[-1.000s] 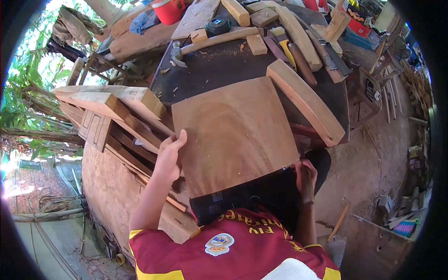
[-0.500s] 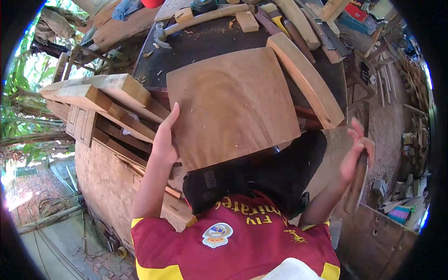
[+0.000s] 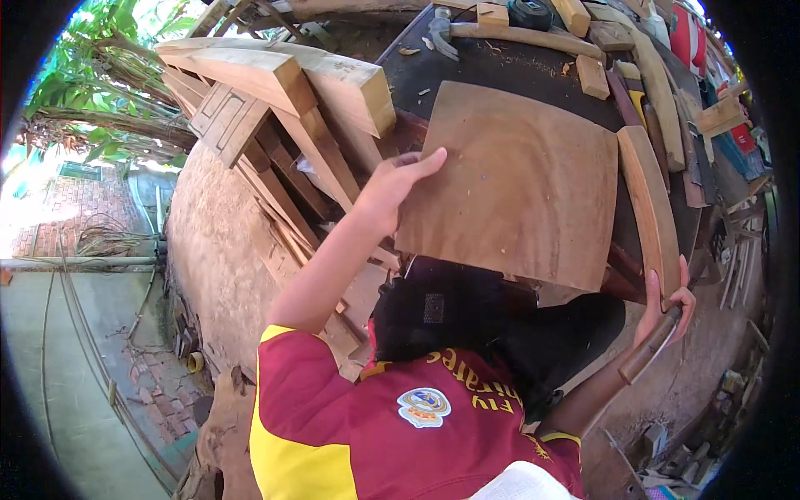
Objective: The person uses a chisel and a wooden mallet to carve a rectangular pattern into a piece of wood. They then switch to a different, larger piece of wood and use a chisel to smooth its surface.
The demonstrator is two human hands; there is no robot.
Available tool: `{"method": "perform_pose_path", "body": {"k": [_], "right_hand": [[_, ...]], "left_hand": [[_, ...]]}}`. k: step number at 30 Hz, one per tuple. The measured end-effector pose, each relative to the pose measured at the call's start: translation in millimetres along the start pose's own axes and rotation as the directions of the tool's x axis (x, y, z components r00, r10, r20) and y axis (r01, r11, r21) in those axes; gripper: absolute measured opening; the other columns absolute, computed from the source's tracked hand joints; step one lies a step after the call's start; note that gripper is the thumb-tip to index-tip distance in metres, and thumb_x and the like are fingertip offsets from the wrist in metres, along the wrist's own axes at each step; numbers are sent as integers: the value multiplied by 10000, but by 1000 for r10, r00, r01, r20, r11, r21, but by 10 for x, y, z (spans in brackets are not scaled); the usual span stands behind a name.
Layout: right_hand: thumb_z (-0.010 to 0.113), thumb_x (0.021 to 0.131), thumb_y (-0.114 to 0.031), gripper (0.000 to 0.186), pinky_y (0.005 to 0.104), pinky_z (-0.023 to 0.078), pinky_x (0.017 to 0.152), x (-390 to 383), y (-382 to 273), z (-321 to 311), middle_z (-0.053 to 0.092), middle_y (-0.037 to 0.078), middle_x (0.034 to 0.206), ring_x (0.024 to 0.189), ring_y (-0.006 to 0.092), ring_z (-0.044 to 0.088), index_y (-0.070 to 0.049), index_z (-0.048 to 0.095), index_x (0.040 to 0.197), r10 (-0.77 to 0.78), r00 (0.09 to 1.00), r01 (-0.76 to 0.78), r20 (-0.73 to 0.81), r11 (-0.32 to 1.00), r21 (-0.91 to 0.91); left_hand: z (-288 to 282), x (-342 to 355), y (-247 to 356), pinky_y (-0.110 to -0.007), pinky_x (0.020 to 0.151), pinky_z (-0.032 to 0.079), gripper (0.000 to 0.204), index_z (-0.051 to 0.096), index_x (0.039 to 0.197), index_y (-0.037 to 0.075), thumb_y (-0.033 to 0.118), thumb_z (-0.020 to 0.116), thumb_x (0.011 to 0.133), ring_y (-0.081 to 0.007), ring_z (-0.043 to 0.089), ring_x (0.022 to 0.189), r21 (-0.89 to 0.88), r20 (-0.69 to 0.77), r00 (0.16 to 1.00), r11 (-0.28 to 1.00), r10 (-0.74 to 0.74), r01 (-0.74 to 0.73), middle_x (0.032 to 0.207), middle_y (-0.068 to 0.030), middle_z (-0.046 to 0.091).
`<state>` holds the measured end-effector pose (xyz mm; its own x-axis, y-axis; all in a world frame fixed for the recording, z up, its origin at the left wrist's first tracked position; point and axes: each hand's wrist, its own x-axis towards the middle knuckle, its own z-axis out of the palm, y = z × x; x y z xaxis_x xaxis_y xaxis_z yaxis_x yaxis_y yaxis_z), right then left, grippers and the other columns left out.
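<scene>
At near right, the right hand (image 3: 667,310) had its fingers curled round a slim tool (image 3: 647,357). Farther off, the left hand's (image 3: 385,193) fingers clamped a wooden board (image 3: 521,192) by its left edge, thumb on the face. The board overlapped the dark surface's (image 3: 477,67) near edge. It looked stiff, fairly light and smooth; opposite edges seemed its surest hold.

Strip of dark tabletop (image 3: 533,73) lay open between board (image 3: 517,187) and hammer (image 3: 525,37), small block (image 3: 592,77) pinched its right end, curved timber (image 3: 648,200) barred the board's right side, beams (image 3: 350,83) crowded left hand (image 3: 392,190), floor (image 3: 718,333) gave room right of right hand (image 3: 665,305).
</scene>
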<state>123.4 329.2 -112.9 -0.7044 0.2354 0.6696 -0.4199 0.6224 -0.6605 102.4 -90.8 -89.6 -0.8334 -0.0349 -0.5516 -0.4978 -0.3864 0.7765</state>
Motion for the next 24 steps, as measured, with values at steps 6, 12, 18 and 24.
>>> {"method": "perform_pose_path", "body": {"k": [6, 12, 18, 24], "right_hand": [[763, 817, -31, 411, 475, 409, 1015, -19, 71, -91, 583, 276, 1251, 1167, 331, 571, -87, 358, 850, 28, 1000, -28, 12, 999, -33], [762, 807, -14, 407, 473, 427, 1001, -27, 15, -67, 580, 275, 1250, 1173, 334, 565, -87, 366, 864, 11, 1000, -10, 28, 999, -48], [773, 772, 31, 426, 452, 393, 1020, -43, 107, -39, 584, 286, 1235, 1202, 327, 546, -96, 376, 858, -8, 1000, 9, -28, 999, 41], [750, 793, 35, 398, 445, 394, 1025, -40, 105, -29, 604, 268, 1212, 1200, 315, 549, -100, 379, 845, 16, 1000, -15, -19, 999, 48]], "left_hand": [[52, -29, 58, -338, 879, 528, 576, 545, 1236, -45, 339, 741, 854, -196, 635, 1023, 9, 28, 999, 999, -38, 37, 1115, -108, 646], [-36, -250, -122, -352, 894, 528, 551, 517, 1255, -81, 297, 690, 894, -212, 644, 1038, 92, 63, 995, 993, -81, 75, 1176, -141, 635], [92, -188, 30, -344, 843, 552, 527, 532, 1223, -91, 268, 710, 880, -219, 669, 975, 55, 12, 999, 998, -45, 44, 1130, -144, 652], [35, 8, 80, -377, 909, 516, 463, 570, 1223, -12, 366, 558, 956, -243, 634, 1048, -152, -51, 994, 983, 96, -103, 1150, -99, 653]]}}
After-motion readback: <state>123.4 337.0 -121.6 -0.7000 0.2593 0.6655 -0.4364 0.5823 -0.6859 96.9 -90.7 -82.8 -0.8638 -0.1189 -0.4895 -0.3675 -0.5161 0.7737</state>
